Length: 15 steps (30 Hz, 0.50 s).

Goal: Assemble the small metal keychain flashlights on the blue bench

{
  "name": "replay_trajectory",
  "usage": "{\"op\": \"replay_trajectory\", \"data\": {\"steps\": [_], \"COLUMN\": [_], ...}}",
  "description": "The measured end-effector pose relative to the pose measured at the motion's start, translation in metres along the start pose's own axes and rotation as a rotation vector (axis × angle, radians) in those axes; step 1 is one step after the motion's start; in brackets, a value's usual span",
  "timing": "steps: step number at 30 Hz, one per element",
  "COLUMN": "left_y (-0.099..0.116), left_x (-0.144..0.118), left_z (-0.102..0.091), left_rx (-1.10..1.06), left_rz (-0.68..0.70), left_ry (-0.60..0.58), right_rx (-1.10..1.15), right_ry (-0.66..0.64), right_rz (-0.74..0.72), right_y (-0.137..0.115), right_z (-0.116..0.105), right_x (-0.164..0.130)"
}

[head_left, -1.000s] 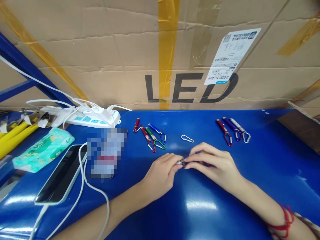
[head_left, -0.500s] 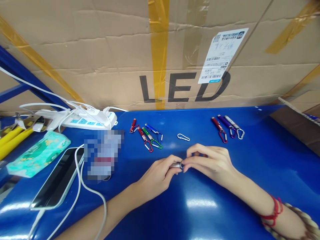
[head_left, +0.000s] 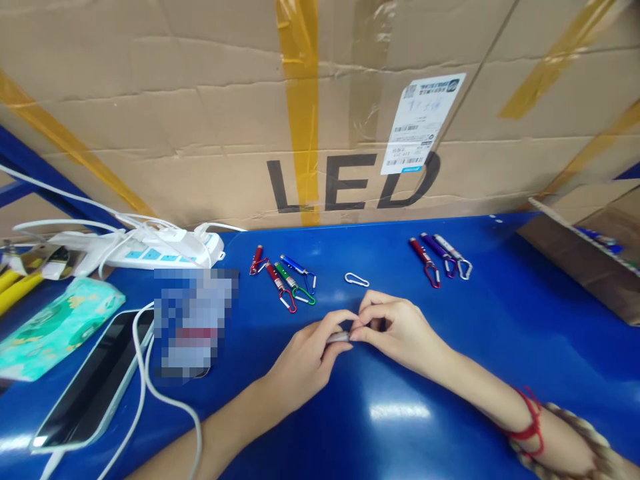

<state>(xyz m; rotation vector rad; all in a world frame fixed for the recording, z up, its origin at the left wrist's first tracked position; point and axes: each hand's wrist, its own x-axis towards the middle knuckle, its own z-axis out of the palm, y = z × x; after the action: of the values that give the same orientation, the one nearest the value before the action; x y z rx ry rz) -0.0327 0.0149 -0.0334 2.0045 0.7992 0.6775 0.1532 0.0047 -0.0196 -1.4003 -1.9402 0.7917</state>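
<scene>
My left hand (head_left: 305, 357) pinches a short silver keychain flashlight tube (head_left: 338, 338) between thumb and fingers, low over the blue table. My right hand (head_left: 400, 330) closes its thumb and fingertips on the tube's right end, which they hide. A loose silver carabiner (head_left: 357, 279) lies just beyond the hands. To its left are several keychain flashlights with carabiners: a red one (head_left: 275, 275), a green one (head_left: 286, 274), a blue one (head_left: 293, 264) and a shorter red piece (head_left: 258, 255). On the right lie a red (head_left: 420, 251), a purple (head_left: 435, 246) and a silver flashlight (head_left: 445, 246).
A large cardboard box (head_left: 225, 133) marked LED stands along the back. At left are a white power strip (head_left: 165, 251) with cables, a phone (head_left: 95, 380), a blurred-out object (head_left: 195, 327) and a green tissue pack (head_left: 65, 327). An open carton (head_left: 575, 260) sits at right.
The view has shifted, so most table items appear further left. The right fingers have curled more tightly around the tube's end, covering the tip that showed before.
</scene>
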Motion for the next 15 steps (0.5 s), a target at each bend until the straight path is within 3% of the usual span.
{"op": "replay_trajectory", "data": {"steps": [4, 9, 12, 15], "left_y": [-0.002, -0.003, 0.001, 0.008], "left_x": [0.003, 0.006, 0.006, 0.007], "left_z": [0.002, 0.002, -0.001, -0.002], "left_rx": [0.011, 0.044, 0.176, 0.269], "left_rz": [-0.043, -0.030, -0.015, 0.080], "left_ry": [0.068, 0.152, 0.197, 0.220], "right_rx": [0.078, 0.019, -0.156, -0.495], "right_ry": [0.008, 0.046, 0.147, 0.229], "right_rz": [0.045, -0.038, 0.009, 0.153], "right_y": [-0.002, -0.009, -0.011, -0.008], "right_z": [0.000, -0.010, -0.030, -0.054], "right_x": [0.003, -0.001, -0.002, -0.002]}}
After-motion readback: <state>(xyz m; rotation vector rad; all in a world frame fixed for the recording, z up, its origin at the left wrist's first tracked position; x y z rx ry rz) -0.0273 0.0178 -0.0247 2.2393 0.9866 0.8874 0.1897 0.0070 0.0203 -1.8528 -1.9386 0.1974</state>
